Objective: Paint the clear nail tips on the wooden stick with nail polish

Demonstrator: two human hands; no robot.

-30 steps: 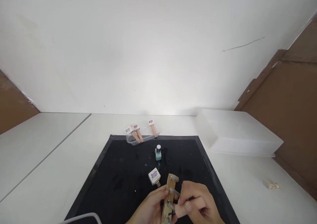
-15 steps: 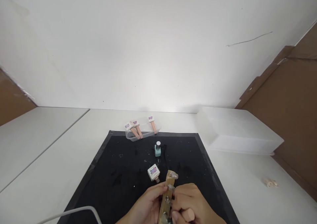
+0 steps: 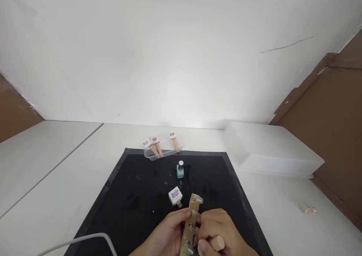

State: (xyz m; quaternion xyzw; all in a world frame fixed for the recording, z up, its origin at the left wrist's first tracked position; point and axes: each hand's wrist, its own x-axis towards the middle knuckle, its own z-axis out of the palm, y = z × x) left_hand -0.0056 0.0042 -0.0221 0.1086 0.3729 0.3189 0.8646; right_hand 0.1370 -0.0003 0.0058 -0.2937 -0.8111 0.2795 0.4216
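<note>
My left hand is closed around a narrow wooden strip at the bottom centre. Several clear nail tips are mounted along the strip and jut out to its right. In the fist of my right hand is a nail polish brush cap, its peach-coloured end poking out toward me. The brush itself is hidden by my fingers, which are close beside the nail tips. Just beyond the strip, a white nail polish bottle with a purple label lies capless, its neck toward my hands.
A teal nail polish bottle stands on the black mat. Behind it, a clear tray holds three peach-capped bottles. A white box stands at right, near small beige pieces. A white cable arcs at lower left.
The peach cap end in my right hand has shifted slightly right and up. My left hand keeps hold of the strip in nearly the same place.
</note>
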